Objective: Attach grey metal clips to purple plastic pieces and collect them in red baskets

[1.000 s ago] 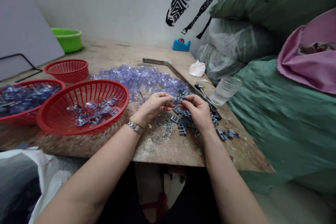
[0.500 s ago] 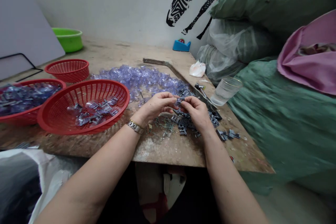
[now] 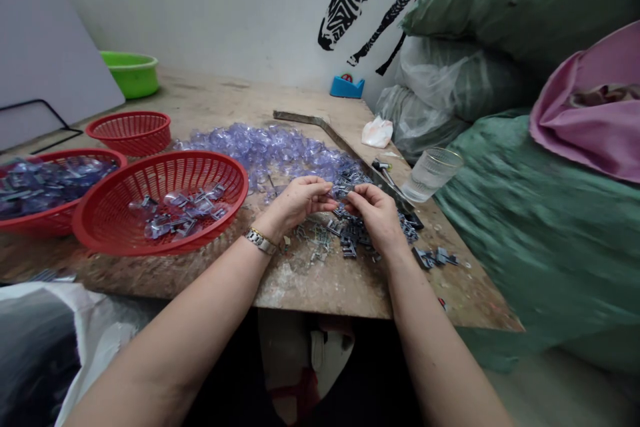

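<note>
Between my two grips a small grey clip (image 3: 341, 192) is pinched; its shape is too small to make out, and my fingertips cover most of it. My left grip (image 3: 300, 203) is narrow, closed on the clip from one side; my right grip (image 3: 376, 213) is narrow, closed on it from the other. Both hover just above the surface (image 3: 320, 283). Directly below lies a loose heap of grey clips (image 3: 350, 233), too many to count. Beyond my grips spreads a pile of clear plastic pieces (image 3: 270, 147), uncountable. Left of my left grip stand three red baskets: nearest (image 3: 160, 200), one cut off by the frame edge (image 3: 55, 180), one further back (image 3: 129, 132). Right of my right grip stands one glass (image 3: 431, 173).
</note>
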### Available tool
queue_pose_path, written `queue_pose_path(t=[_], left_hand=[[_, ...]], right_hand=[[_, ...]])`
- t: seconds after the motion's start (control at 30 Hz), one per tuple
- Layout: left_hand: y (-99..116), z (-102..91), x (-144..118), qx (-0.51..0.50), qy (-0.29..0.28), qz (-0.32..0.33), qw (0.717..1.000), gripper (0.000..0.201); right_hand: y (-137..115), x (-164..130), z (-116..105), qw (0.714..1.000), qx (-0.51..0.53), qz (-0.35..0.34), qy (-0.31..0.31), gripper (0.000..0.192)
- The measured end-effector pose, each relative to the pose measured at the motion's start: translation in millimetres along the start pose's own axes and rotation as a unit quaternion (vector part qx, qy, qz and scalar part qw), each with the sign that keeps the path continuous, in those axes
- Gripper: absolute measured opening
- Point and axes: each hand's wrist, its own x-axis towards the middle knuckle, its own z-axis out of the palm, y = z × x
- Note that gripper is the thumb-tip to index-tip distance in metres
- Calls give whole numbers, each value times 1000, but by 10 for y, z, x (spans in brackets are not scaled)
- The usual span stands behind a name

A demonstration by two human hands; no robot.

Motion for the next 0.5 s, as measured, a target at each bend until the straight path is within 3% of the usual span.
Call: queue_pose_path(t=[0.5], left_hand=[[-37,9,-5,77,6,31,997,17]], right_hand=[[35,-16,39,996,-59,-65,3,18]])
